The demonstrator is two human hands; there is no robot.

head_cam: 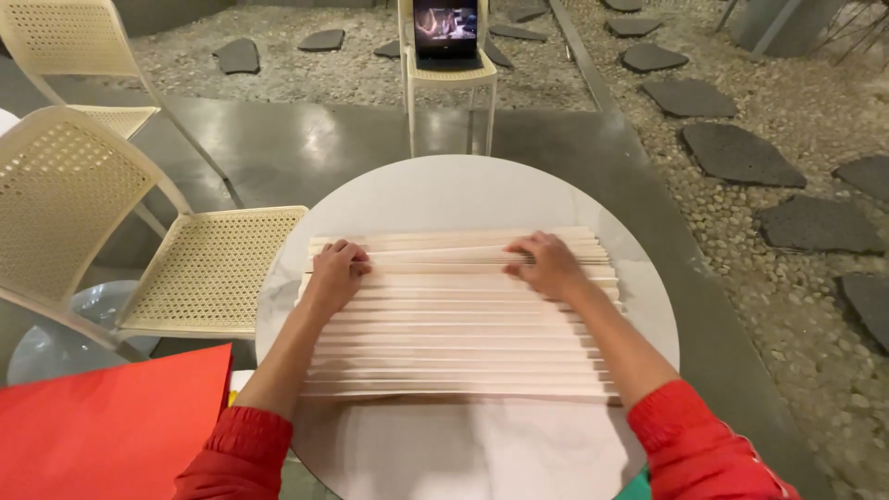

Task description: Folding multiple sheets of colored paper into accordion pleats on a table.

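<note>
head view: pleated pale pink paper (463, 324), accordion-folded, lying across the middle of the round white table (463, 190). my left hand (335, 273) at 10 o'clock on the sheet, fingers curled together, pinching a fold. my right hand (548, 264) at 2 o'clock, fingers bunched on the same fold. red sheet (111, 426) at 8 o'clock, cream chair (139, 250) at 9, tablet (445, 28) on a chair at 12.

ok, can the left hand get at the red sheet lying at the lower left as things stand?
Probably yes. The left hand rests on the pleated paper, gripping nothing bulky, and the red sheet lies just beyond the table edge on that side with nothing between.
</note>
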